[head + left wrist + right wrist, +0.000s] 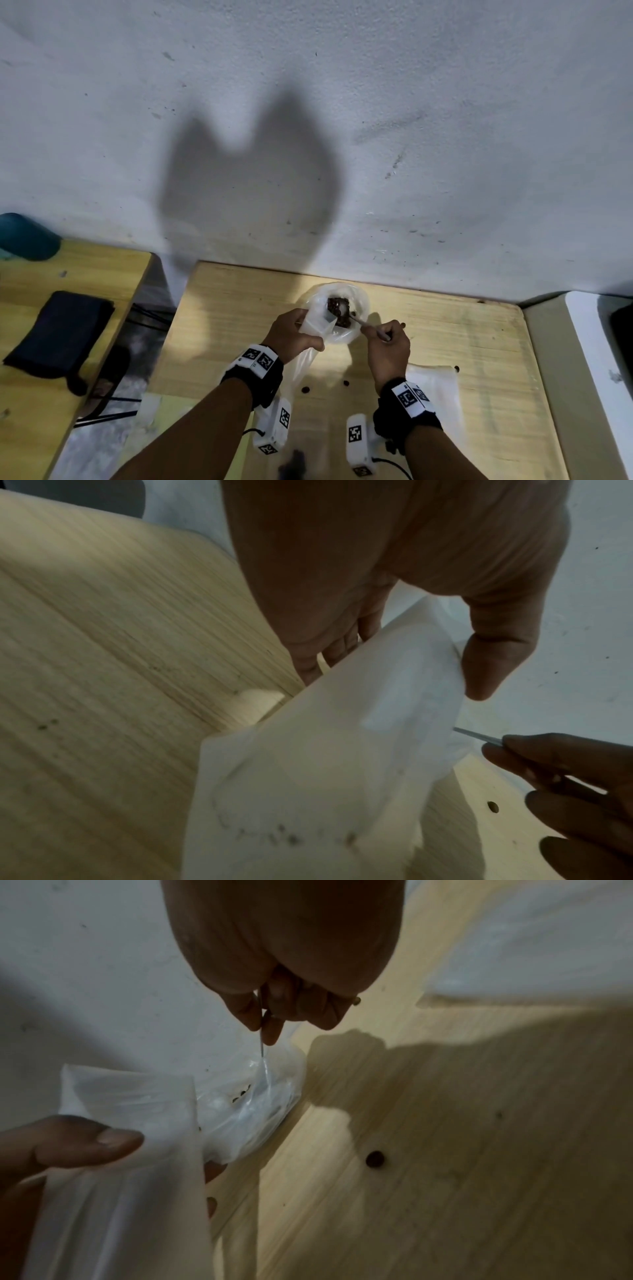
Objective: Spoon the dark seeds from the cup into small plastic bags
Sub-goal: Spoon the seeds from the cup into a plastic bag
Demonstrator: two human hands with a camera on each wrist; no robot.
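A clear cup [359, 301] of dark seeds [338, 308] stands near the table's far edge. My left hand [305, 330] pinches the mouth of a small whitish plastic bag [317, 323] and holds it up against the cup's left side. The bag [342, 750] hangs down toward me, with my thumb [493, 656] on its top edge. My right hand [376, 334] pinches the thin metal handle of a spoon [358, 320], whose bowl lies in the seeds. The spoon [262, 1042] reaches down into the cup [253, 1104], beside the bag [137, 1123].
Loose seeds [305, 389] lie on the wooden table [479, 342], one of them [375, 1158] near my right hand. A flat pile of plastic bags [435, 380] sits by my right wrist. A dark pouch [58, 335] rests on the left table. The wall rises just behind the cup.
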